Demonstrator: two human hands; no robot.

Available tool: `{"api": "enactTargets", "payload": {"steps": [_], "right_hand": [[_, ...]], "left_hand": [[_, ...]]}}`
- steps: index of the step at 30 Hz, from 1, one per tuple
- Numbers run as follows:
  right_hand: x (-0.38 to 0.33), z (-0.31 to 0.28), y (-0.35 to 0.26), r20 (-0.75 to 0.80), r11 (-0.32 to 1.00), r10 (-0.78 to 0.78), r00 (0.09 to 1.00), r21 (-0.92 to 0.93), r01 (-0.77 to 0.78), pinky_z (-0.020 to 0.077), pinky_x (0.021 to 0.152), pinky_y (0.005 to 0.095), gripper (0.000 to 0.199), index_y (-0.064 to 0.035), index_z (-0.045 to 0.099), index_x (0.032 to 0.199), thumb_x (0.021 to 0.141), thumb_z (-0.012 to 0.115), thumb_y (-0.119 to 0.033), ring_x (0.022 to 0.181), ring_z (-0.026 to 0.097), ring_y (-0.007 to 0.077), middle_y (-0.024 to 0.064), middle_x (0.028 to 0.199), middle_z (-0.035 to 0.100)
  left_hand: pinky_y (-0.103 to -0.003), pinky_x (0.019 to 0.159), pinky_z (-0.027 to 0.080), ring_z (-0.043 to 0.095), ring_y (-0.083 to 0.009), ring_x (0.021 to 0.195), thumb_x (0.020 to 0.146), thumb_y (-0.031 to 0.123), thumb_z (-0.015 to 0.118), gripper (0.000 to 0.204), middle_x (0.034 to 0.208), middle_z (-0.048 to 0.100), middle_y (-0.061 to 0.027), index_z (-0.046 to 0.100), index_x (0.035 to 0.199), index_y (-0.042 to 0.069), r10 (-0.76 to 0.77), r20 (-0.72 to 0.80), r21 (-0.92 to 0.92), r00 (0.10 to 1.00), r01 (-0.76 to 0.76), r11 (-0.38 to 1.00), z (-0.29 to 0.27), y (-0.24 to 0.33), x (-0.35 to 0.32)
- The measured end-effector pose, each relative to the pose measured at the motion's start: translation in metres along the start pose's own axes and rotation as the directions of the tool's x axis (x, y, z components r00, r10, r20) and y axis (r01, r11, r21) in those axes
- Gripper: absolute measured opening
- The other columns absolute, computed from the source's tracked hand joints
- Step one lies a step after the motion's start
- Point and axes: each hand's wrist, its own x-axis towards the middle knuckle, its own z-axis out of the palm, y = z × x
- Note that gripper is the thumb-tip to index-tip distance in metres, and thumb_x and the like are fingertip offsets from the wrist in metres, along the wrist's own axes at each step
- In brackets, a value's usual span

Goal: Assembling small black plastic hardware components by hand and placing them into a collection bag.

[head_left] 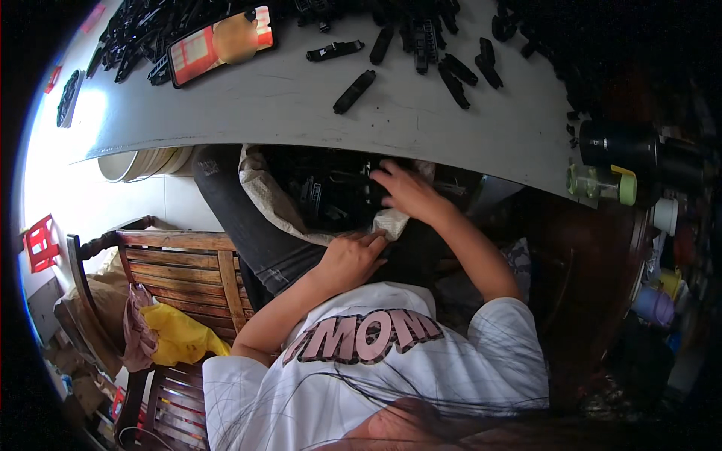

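An off-white woven sack stands with its mouth wide at my lap, just under the table's near edge. Inside it lie many black plastic parts, dark and hard to tell apart. My left hand is closed on the sack's near rim, its fingers curled over the folded fabric. Over the right side of the sack's mouth is my right hand, with fingers apart and tips near the black parts. I see nothing held in it, though its palm side is hidden.
Several long black plastic pieces lie loose on the grey table, with bigger heaps behind. A phone leans on the left heap. A black flask and green-lidded bottle are at right. A wooden bench stands left.
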Motion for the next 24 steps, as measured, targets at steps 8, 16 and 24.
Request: {"api": "enactTargets", "payload": {"steps": [8,16,24], "right_hand": [[0.053,0.010,0.051,-0.346,0.963,0.246,0.906,0.189,-0.190,0.0347,0.097,0.0383,0.047,-0.0095,0.048,0.124,0.084,0.054,-0.032,0.118,0.043,0.0312,0.0123,0.130,0.045],[0.030,-0.004,0.052,-0.222,0.936,0.316,0.922,-0.086,-0.341,0.0334,0.098,0.0419,0.038,-0.0077,0.052,0.119,0.084,0.051,-0.022,0.118,0.042,0.0354,0.0165,0.127,0.047],[0.042,0.023,0.039,-0.119,0.897,0.411,0.904,-0.123,-0.424,0.0300,0.100,0.0433,0.039,-0.0056,0.050,0.120,0.083,0.049,-0.016,0.122,0.038,0.0349,0.0174,0.130,0.043]], "left_hand": [[-0.038,0.075,0.049,0.060,-0.0317,0.091,0.074,0.019,0.066,0.037,0.110,0.058,-0.0171,0.053,0.104,0.002,-0.049,0.050,0.006,0.998,0.049,0.999,0.002,-0.002,-0.002],[-0.038,0.078,0.049,0.059,-0.0318,0.094,0.075,0.019,0.064,0.037,0.114,0.057,-0.0160,0.054,0.106,0.001,-0.020,0.070,-0.004,0.997,0.020,1.000,0.002,-0.004,-0.001],[-0.037,0.081,0.048,0.059,-0.0307,0.097,0.075,0.020,0.063,0.036,0.117,0.056,-0.0146,0.055,0.105,0.002,-0.014,0.065,0.004,0.998,0.013,1.000,0.003,-0.004,0.000]]}}
